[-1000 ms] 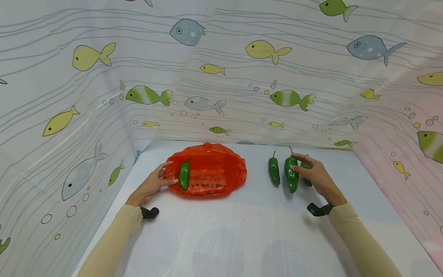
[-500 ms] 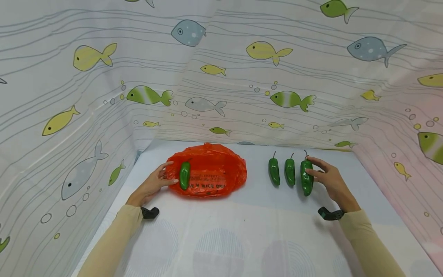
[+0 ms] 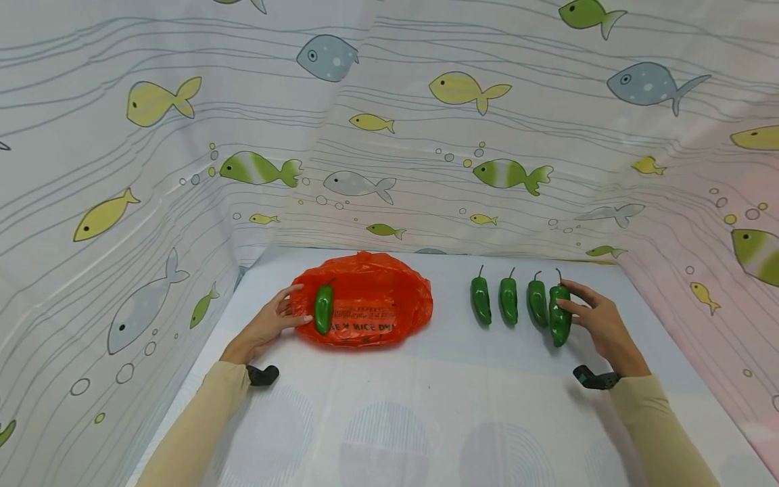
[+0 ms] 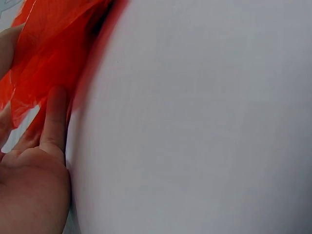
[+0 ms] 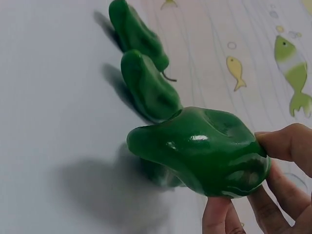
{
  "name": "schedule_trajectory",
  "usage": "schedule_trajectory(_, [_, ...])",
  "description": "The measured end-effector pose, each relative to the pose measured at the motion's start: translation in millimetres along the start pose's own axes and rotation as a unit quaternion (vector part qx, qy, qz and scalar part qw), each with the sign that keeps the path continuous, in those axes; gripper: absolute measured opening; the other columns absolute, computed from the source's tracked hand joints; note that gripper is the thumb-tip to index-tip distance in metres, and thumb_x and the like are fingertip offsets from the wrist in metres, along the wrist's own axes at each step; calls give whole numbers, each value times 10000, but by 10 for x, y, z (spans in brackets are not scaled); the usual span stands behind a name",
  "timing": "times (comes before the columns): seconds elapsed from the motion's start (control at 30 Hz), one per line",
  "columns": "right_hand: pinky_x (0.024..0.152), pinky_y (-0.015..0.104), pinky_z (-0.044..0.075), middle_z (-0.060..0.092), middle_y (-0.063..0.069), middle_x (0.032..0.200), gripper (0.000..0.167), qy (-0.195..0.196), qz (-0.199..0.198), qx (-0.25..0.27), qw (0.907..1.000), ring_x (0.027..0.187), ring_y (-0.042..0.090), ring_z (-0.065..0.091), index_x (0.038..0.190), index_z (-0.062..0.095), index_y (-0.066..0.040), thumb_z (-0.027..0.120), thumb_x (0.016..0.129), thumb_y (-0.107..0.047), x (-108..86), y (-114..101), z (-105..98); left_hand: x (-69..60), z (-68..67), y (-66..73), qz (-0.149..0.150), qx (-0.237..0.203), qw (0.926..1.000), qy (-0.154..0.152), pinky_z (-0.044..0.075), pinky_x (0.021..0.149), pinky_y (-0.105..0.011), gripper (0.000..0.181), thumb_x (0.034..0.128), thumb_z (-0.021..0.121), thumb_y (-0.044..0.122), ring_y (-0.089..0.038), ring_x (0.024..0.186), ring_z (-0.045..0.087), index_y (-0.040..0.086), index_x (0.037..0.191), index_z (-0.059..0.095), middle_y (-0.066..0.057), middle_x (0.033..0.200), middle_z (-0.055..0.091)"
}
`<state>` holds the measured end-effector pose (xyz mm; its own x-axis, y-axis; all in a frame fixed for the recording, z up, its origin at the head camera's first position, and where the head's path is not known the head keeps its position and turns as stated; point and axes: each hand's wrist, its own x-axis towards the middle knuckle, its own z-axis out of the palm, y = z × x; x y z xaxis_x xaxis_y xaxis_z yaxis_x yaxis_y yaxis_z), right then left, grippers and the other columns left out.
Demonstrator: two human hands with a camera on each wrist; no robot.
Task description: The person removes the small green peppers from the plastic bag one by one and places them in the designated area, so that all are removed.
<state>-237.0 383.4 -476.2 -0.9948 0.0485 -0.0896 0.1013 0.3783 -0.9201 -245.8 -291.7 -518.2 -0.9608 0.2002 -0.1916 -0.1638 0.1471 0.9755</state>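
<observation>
My right hand [image 3: 602, 328] pinches a glossy green chili pepper [image 3: 560, 318] near its stem end; thumb and fingertips [image 5: 287, 141] show on it in the right wrist view. That pepper is tilted just above the table, its shadow beneath it. Left of it stand three similar peppers in a row: the nearest one [image 3: 538, 304], a middle one [image 3: 508, 301] and the far left one [image 3: 481, 301]. Around the left rim of a red plastic bag [image 3: 420, 304] my left hand [image 3: 270, 325] spreads its fairly straight fingers, touching the plastic. Another green pepper [image 3: 324, 309] is at the bag's left side.
Under everything lies a white cloth-covered table [image 3: 389, 392]. Fish-printed curtains [image 3: 389, 149] rise behind and along both sides. Each wrist wears a black device, one on the left wrist [image 3: 263, 375] and one on the right wrist [image 3: 595, 379].
My right hand has left two peppers standing in the row, moved right, and now pinches the rightmost pepper. My left hand, the bag and its pepper have stayed in place.
</observation>
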Motion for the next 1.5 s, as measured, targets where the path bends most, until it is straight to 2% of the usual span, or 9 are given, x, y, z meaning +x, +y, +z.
schedule_trajectory(0.1, [824, 142, 509, 225, 253, 1653, 741, 54, -41, 64, 10000, 1048, -54, 542, 1594, 364, -74, 691, 1001, -372, 1, 25, -42, -4, -3, -1, -12, -45, 10000, 22, 267, 1194, -522, 941, 881, 838, 175, -343, 1486, 281, 229, 1623, 261, -133, 1644, 268])
schedule_trajectory(0.3, [809, 128, 494, 206, 252, 1661, 748, 142, 136, -52, 9998, 1035, -48, 530, 1598, 359, -79, 687, 1000, -388, 68, 109, -119, -18, 1, 11, 5, -64, 10000, 15, 238, 1205, -543, 940, 883, 837, 175, -354, 1498, 261, 225, 1623, 260, -140, 1649, 260])
schedule_trajectory(0.57, [819, 157, 498, 203, 234, 1668, 746, 220, 417, -181, 9987, 1147, 83, 498, 1603, 358, -103, 687, 999, -393, 205, 232, -185, -11, 10, 13, -72, 26, 9999, 68, 307, 1179, -515, 917, 896, 822, 160, -343, 1465, 323, 231, 1619, 264, -137, 1622, 309])
schedule_trajectory(0.73, [819, 166, 500, 220, 225, 1666, 737, 293, 513, -235, 9980, 1222, 188, 492, 1604, 353, -102, 678, 1007, -385, 285, 231, -177, -12, 13, 17, -77, 93, 9999, 73, 300, 1185, -517, 914, 911, 808, 156, -356, 1473, 305, 227, 1629, 246, -155, 1637, 279])
schedule_trajectory(0.9, [807, 164, 498, 235, 212, 1665, 718, 357, 537, -235, 9976, 1198, 174, 495, 1600, 367, -113, 681, 1008, -370, 384, 258, -168, -24, 12, 26, -42, 92, 9999, 66, 290, 1187, -526, 919, 906, 814, 165, -357, 1471, 307, 227, 1627, 249, -155, 1635, 282])
schedule_trajectory(1.17, [754, 166, 514, 249, 220, 1658, 728, 176, 583, -262, 9978, 1152, 205, 498, 1598, 358, -86, 681, 1009, -365, 501, 325, -170, -31, 10, 9, -76, -3, 10000, 36, 274, 1186, -522, 927, 889, 831, 171, -342, 1472, 304, 238, 1620, 265, -133, 1631, 290])
schedule_trajectory(1.5, [807, 209, 485, 299, 245, 1630, 720, 190, 499, -670, 9963, 1353, 393, 423, 1581, 379, -51, 660, 1016, -397, 608, 387, -154, -23, 11, 28, -85, 15, 9999, 79, 296, 1186, -512, 921, 898, 822, 164, -343, 1459, 318, 241, 1624, 261, -148, 1628, 288])
